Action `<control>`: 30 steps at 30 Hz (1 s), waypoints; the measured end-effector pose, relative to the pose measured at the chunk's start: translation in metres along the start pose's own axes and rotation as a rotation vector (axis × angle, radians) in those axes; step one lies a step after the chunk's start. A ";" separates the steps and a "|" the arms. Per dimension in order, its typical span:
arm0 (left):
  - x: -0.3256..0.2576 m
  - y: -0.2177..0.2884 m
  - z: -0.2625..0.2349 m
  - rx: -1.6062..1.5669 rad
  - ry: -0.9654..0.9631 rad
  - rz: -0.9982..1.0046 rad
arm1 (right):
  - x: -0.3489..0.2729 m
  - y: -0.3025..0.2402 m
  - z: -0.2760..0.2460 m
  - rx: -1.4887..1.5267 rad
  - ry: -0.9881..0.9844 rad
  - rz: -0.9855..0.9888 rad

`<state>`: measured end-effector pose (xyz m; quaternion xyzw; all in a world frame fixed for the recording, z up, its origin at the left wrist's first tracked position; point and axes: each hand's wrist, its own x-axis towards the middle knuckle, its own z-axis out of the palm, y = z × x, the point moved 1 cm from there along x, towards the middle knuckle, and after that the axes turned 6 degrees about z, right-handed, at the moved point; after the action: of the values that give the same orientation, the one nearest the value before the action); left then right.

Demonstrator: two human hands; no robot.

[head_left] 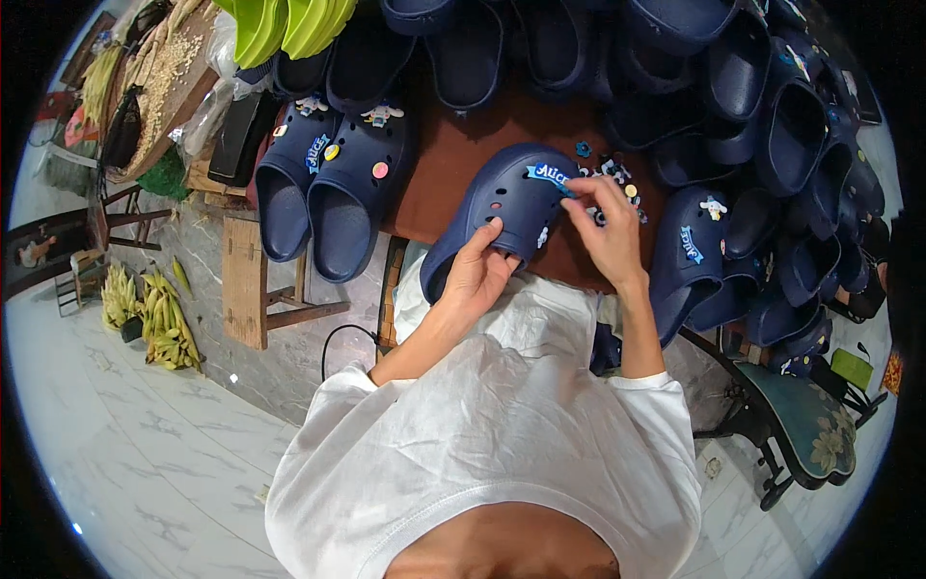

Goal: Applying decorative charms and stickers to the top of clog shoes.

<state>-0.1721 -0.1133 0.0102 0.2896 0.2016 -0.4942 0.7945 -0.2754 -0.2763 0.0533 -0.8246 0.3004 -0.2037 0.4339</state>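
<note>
While we look straight down over a white-shirted chest, we see both bare forearms rise from the lower middle and bend toward a navy clog [506,207] that lies toe-up on the brown tabletop [453,154], just past the table's near edge. Our left hand [477,270] comes in with the wrist cocked back; its fingers curl around the clog's heel opening, the thumb lying on the upper near the vent holes and the other fingers tucked inside the rim, so the hand is closed firmly on the shoe. Our right hand [606,227] reaches in from the right with the forearm nearly upright in the view, the wrist bent left; thumb and forefinger are pinched together at the right end of a blue lettered charm [550,176] that sits on the clog's toe, the remaining fingers loosely curled. We cannot tell whether the charm is fully seated or only held against the shoe. Just beyond the right hand's fingertips lies a scatter of small loose charms [612,174] on the table. Left of the held clog stands a finished pair of navy clogs [328,183] with coloured charms, and a heap of plain navy clogs [772,145] crowds the table's far and right sides.
</note>
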 end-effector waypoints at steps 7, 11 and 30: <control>0.003 -0.008 -0.005 0.039 -0.055 0.006 | 0.011 -0.013 0.028 -0.125 -0.095 -0.337; 0.004 -0.009 -0.007 0.011 -0.084 -0.012 | 0.009 -0.014 0.037 -0.113 -0.116 -0.334; 0.006 -0.009 -0.016 -0.016 -0.157 0.001 | 0.001 -0.018 0.042 -0.112 -0.182 -0.418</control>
<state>-0.1783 -0.1101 -0.0081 0.2436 0.1422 -0.5134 0.8104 -0.2437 -0.2445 0.0457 -0.9066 0.0936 -0.1972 0.3612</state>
